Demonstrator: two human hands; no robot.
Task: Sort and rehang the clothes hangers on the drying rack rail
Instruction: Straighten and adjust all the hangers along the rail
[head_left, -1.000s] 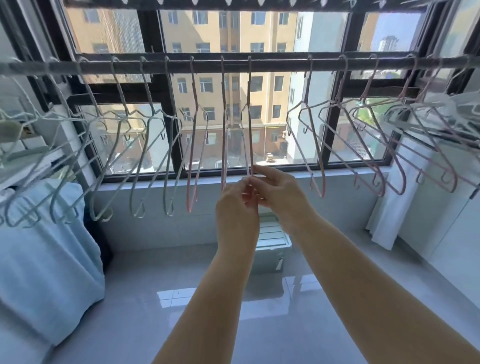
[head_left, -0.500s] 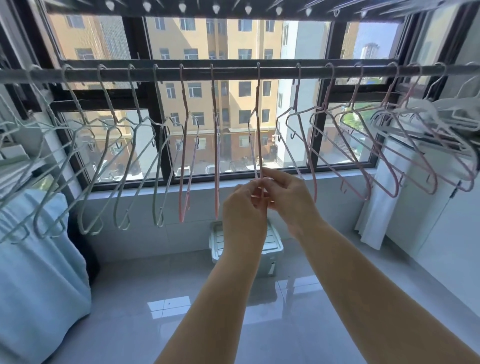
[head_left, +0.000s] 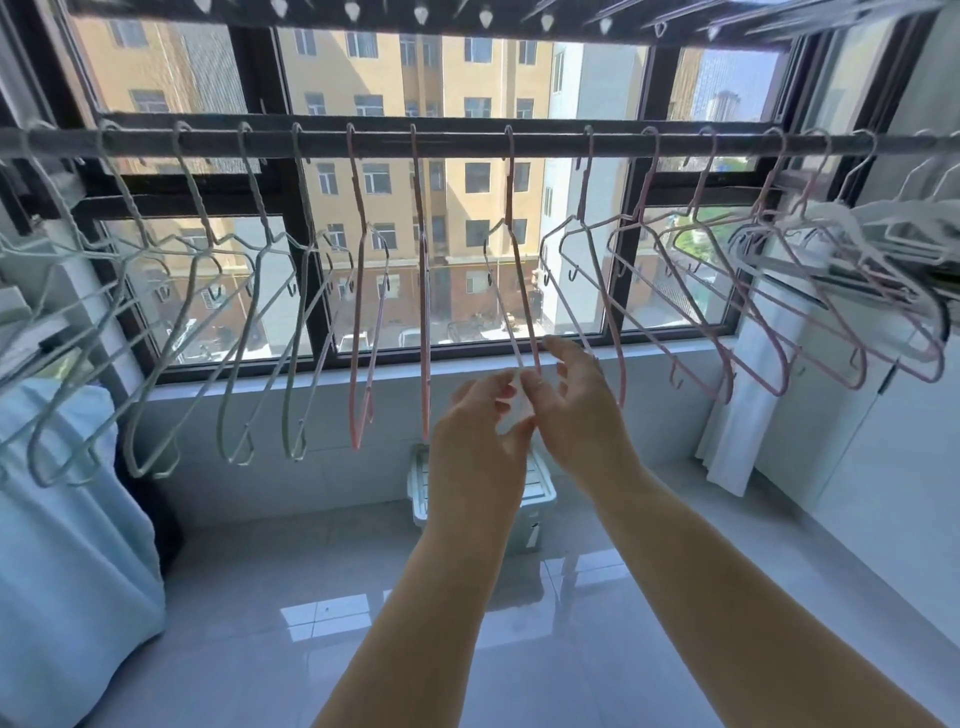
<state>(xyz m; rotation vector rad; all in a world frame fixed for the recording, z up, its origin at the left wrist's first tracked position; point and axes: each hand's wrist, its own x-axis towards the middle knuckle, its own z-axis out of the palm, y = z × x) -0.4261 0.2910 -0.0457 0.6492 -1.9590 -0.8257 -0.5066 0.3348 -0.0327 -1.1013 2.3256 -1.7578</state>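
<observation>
— One pink hanger (head_left: 524, 296) is the one being handled, then? Where does it sit?

— Mid-rail. Its hook is over the drying rack rail (head_left: 457, 143), in the gap between two pink hangers (head_left: 425, 322) seen edge-on to the left and the fanned pink hangers (head_left: 642, 192) to the right. It hangs turned nearly edge-on, with its low end down at the hands.

— And the fingers?

— The left hand (head_left: 475, 436) pinches that low end between thumb and fingertips. The right hand (head_left: 579, 415) pinches just beside it, its other fingers lifted and loose. The two hands meet at the wire.

— How would you do it well?

— I judge the step to be squaring this hanger with its neighbours. Turn it gently from the bottom and let the hook pivot on the rail rather than ride along it. Steady it before letting go, so it cannot swing into the next pink one. The green-grey hangers (head_left: 260, 202) further left hang roughly evenly, which makes a fair guide for the spacing.

— Anything nearby to mind?

— White hangers (head_left: 883, 228) are bunched at the far right. A plastic box (head_left: 537, 501) sits on the floor below the hands, and a pale blue cloth (head_left: 67, 519) hangs at the left. Neither the box nor the cloth touches the hanger.
</observation>
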